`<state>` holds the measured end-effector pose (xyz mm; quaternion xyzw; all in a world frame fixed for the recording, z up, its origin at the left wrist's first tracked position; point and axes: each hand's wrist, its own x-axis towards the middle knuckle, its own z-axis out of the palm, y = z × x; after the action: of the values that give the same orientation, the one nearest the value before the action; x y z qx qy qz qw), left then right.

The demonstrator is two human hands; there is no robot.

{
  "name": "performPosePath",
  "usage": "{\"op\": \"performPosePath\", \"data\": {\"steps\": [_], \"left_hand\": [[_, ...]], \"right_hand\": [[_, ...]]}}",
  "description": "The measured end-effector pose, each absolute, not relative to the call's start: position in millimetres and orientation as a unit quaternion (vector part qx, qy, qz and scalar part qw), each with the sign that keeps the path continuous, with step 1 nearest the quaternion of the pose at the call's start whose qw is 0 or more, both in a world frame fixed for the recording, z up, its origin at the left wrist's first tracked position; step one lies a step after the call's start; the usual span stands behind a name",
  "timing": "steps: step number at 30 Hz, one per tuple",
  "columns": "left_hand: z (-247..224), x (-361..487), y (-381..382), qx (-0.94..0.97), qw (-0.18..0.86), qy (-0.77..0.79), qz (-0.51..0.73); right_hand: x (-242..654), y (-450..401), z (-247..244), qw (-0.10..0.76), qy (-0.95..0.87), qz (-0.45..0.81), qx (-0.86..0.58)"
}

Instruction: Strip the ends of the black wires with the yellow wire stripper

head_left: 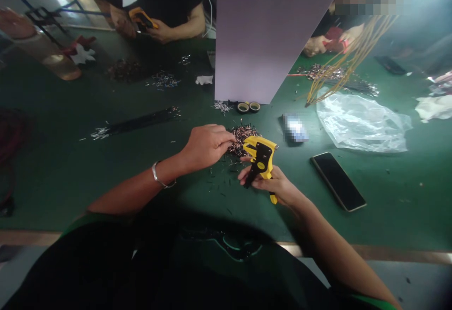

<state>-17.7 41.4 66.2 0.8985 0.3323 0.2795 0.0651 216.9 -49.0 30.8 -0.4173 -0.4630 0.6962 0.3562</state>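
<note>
A heap of short wires (243, 137) is being pinched at its edge by the left hand (206, 146), fingertips pressed together, while a yellow wire stripper (260, 162) is being gripped by the right hand (270, 183) just beside it. Stray offcuts (219, 183) are being left on the green worktop (388, 216), where fouling of the stripper could be caused. A phone (338, 181) is being kept at lower right, near a plastic bag (360, 124).

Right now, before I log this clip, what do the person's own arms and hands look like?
The left hand and right hand are bare, with no gloves, and the forearms are uncovered. The black short-sleeved top has green trim along the sleeve edges. A thin silver bangle circles the left wrist; the right wrist shows no jewellery.
</note>
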Motion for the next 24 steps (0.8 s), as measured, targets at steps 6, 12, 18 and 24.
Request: {"op": "performPosePath", "data": {"steps": [6,12,18,24], "left_hand": [[67.1,-17.7,40.9,0.9,0.078,0.326,0.278],[69.5,-15.6,41.4,0.888,0.13,0.342,0.28],[76.1,-9.9,37.2,0.772,0.357,0.428,0.306],[89.2,-9.4,35.0,0.568,0.627,0.41,0.342]], "right_hand": [[217.7,-48.6,27.9,0.361,-0.466,0.698,-0.407],[220.4,-49.4,18.8,0.394,-0.458,0.694,-0.391],[220.6,-47.6,16.4,0.432,-0.45,0.701,-0.346],[215.1,-47.5,27.5,0.433,-0.459,0.701,-0.334]]}}
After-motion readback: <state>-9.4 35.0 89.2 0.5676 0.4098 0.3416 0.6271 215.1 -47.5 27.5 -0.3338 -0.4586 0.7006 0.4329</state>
